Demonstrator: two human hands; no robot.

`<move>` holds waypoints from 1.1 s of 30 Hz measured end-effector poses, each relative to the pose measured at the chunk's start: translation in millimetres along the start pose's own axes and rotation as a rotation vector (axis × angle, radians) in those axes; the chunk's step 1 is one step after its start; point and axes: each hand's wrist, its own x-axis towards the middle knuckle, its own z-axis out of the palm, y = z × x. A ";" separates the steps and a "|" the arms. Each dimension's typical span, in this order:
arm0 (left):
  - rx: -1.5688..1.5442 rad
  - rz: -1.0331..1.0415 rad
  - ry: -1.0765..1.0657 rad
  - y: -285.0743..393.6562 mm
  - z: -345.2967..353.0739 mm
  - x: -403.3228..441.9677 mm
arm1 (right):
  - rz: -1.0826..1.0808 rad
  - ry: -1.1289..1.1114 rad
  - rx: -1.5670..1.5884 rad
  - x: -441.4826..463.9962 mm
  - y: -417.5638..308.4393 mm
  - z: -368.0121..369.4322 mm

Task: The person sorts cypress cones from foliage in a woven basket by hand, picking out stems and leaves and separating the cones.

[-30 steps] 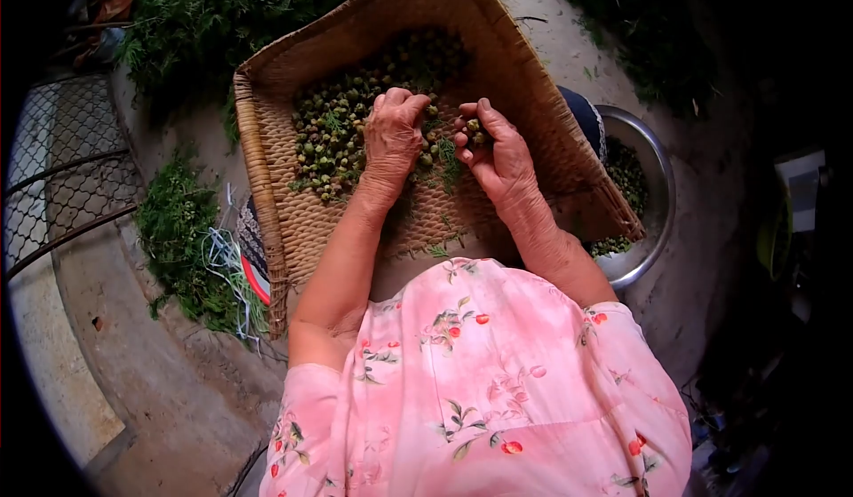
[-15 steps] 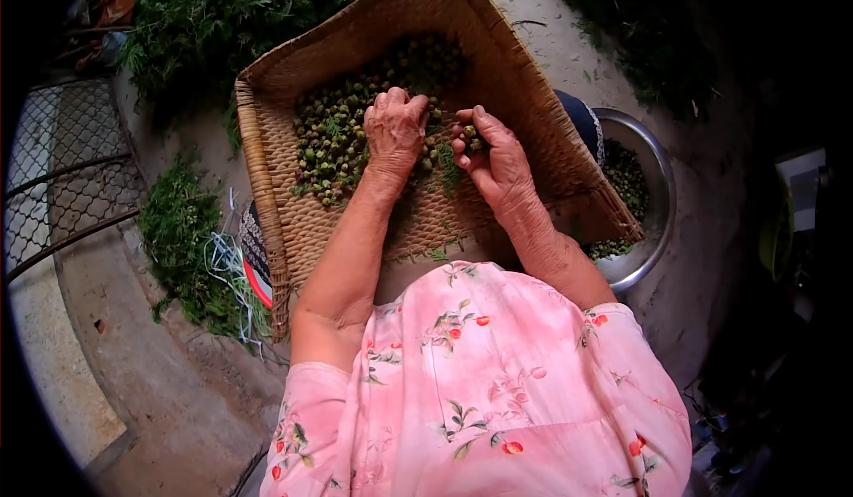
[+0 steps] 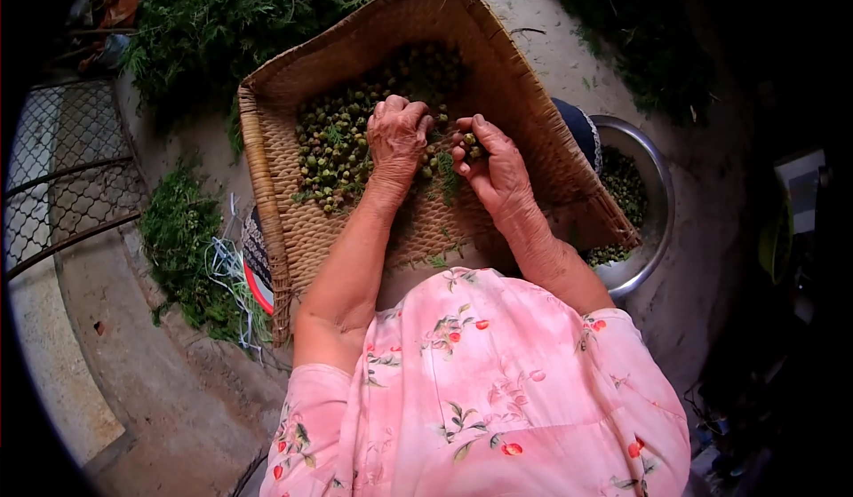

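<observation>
A woven wicker basket (image 3: 542, 106) rests across my lap, tilted, with a heap of small knobbly green cones (image 3: 330, 155) in it. Over the right side of this heap is my left hand (image 3: 397, 142), closed with the fingertips bent down; what they pinch, if anything, is hidden. My right hand (image 3: 498, 164) is half curled, palm turned inward, around a few of the green cones (image 3: 472, 148). A sprig of green foliage (image 3: 447, 177) lies on the weave between the two hands.
To the right, a round metal basin (image 3: 662, 186) holds more green cones. Cut evergreen branches (image 3: 213, 35) are piled beyond the basket, with a smaller heap (image 3: 187, 248) at left beside pale plastic strands (image 3: 235, 275). A wire-mesh panel (image 3: 71, 142) stands far left.
The basket and its surroundings sit slightly lower in view. My left hand's fingers have shifted slightly over the heap. My right hand keeps its hold on the cones.
</observation>
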 end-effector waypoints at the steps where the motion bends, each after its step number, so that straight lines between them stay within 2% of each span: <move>1: -0.189 -0.104 0.068 -1.7 1.6 -2.2 | 0.008 0.009 0.013 -0.7 -1.2 1.4; 2: -0.378 -0.209 0.134 -2.4 1.9 -4.9 | 0.019 0.018 0.026 -1.2 -1.6 1.9; 3: -0.630 -0.359 0.081 0.0 -3.8 -5.4 | 0.019 0.019 0.027 -1.0 -1.3 1.3; 4: -0.951 -0.618 -0.008 3.1 -11.6 -2.9 | 0.011 0.013 0.026 -0.3 -0.6 0.6; 6: -1.463 -0.848 0.017 3.3 -18.7 -1.2 | 0.005 0.003 0.025 1.1 1.3 -0.5; 9: -1.554 -0.882 -0.035 3.6 -18.9 3.7 | -0.006 -0.013 0.031 1.5 1.2 -0.5; 10: -1.555 -0.880 -0.034 3.3 -14.1 4.5 | -0.002 0.000 0.025 0.4 0.2 1.0; 12: -1.011 -0.559 -0.122 6.1 -1.4 3.2 | 0.002 0.013 0.019 0.1 -0.1 1.5; 13: -0.744 -0.492 -0.171 13.1 -5.3 6.4 | -0.005 0.000 0.026 0.7 0.6 0.6; 16: -0.165 -0.158 -0.054 21.2 3.9 2.4 | -0.010 -0.028 0.035 3.2 2.3 -3.1; 20: -0.146 -0.155 -0.060 18.0 11.1 2.5 | 0.003 -0.027 0.037 2.1 0.4 -1.9; 22: -0.565 -0.348 -0.025 14.1 6.8 3.2 | 0.003 -0.018 0.036 1.7 -0.3 -1.4; 23: -0.800 -0.450 -0.051 12.1 3.3 3.8 | 0.002 -0.009 0.035 1.3 -0.3 -1.5; 24: -0.903 -0.594 -0.110 10.3 -4.6 6.1 | 0.003 -0.008 0.037 0.8 -0.3 -1.3; 26: -1.545 -0.851 -0.079 5.9 -11.0 10.1 | 0.001 0.014 0.039 0.1 0.2 0.3; 27: -1.628 -0.892 -0.078 6.1 -16.0 14.2 | 0.002 0.011 0.038 0.1 0.8 1.2; 30: -1.511 -0.825 -0.135 4.7 -5.8 17.0 | -0.010 0.009 0.036 0.5 -0.5 1.2; 32: -1.131 -0.633 -0.230 10.6 1.3 19.0 | 0.003 0.006 0.036 1.1 0.5 -0.2; 33: -0.869 -0.456 -0.147 13.6 7.6 19.8 | 0.003 0.006 0.035 1.6 1.2 -1.0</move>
